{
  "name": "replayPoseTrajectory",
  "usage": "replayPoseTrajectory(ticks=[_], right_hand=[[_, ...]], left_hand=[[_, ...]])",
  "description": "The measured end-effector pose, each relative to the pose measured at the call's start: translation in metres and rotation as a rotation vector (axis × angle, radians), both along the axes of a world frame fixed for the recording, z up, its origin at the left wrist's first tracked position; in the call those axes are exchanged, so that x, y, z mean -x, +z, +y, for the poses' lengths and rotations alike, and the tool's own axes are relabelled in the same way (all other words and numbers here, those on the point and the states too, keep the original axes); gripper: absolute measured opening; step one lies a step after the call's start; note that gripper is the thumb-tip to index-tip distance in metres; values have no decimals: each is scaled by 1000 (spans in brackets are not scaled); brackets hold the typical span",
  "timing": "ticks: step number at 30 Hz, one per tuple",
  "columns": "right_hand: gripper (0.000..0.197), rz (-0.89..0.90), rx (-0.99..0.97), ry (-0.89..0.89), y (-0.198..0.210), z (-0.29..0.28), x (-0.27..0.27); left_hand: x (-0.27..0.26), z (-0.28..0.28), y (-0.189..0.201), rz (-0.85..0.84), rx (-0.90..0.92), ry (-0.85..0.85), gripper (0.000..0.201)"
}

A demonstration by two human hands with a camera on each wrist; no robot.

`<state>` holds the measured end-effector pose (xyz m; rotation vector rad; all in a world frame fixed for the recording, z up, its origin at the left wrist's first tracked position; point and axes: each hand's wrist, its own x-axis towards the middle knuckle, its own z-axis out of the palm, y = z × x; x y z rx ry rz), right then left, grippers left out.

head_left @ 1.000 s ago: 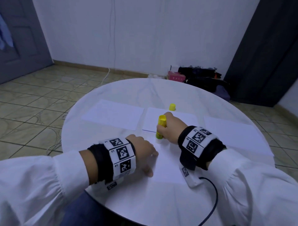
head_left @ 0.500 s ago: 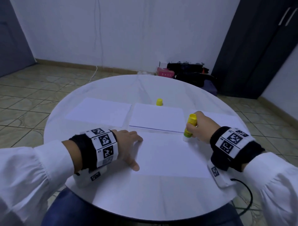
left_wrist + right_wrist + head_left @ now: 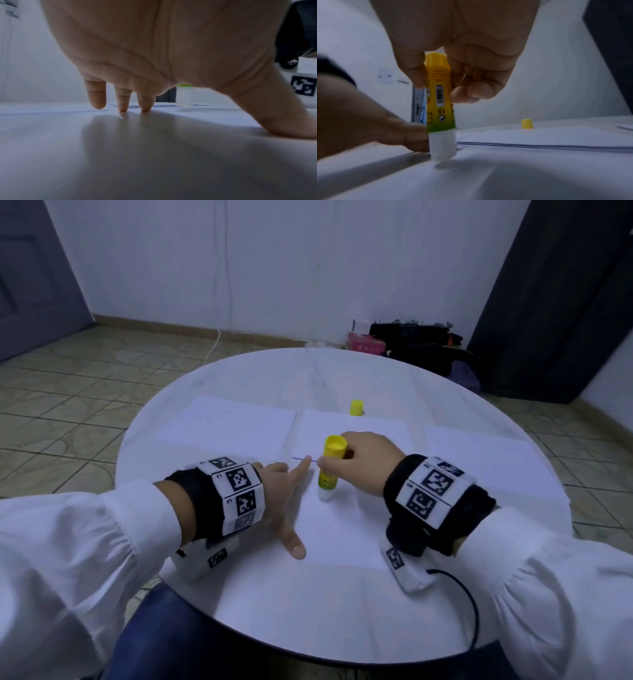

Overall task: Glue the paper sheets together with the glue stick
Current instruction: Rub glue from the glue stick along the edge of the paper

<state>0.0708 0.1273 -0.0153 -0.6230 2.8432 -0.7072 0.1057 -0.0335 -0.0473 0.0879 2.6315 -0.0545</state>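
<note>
Back from the right end of the near sheet to just beside the left hand (image 3: 281,494): glue stick (image 3: 328,470) and right hand (image 3: 363,462), compared with half a second ago; left hand in much the same place as then. Glue stick upright and uncapped, yellow body on top, translucent white end down on the near paper sheet (image 3: 339,529), close to that sheet's far edge; whether the tip presses the paper or hangs a hair above it, hard to tell from the right wrist view, shadow directly beneath. Right hand clamped on the stick's yellow barrel, thumb on one side, curled fingers (image 3: 471,93) on the other. Left hand spread flat, fingers straight, fingertips (image 3: 145,104) down at the sheet's far left corner, thumb stretched out toward the near edge, gripping nothing, merely pinning the paper. Forefinger tip just beside the stick. Yellow cap (image 3: 356,408) standing apart on the round white table (image 3: 308,628), beyond the far edge of the middle sheet (image 3: 352,433). Two more white sheets lying flat, one to the left (image 3: 226,426), one to the right (image 3: 479,453). Marker-printed bands on both wrists, white sleeves behind. Tiled floor, pink box (image 3: 364,345) and dark bags (image 3: 428,347) against the far wall.
</note>
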Motion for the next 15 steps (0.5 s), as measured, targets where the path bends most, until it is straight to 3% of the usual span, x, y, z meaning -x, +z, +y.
replayPoseTrajectory(ticks=[6,11,15], right_hand=[[32,43,-21,-7,-7,-18,5],[33,27,-39,103,-5,-13,-12],[28,16,-65,207,-2,-7,-34]], left_hand=[[-1,1,0,-5,4,-2,145],[-5,5,4,-12,19,-13,130],[-6,7,5,-40,45,-81,132]])
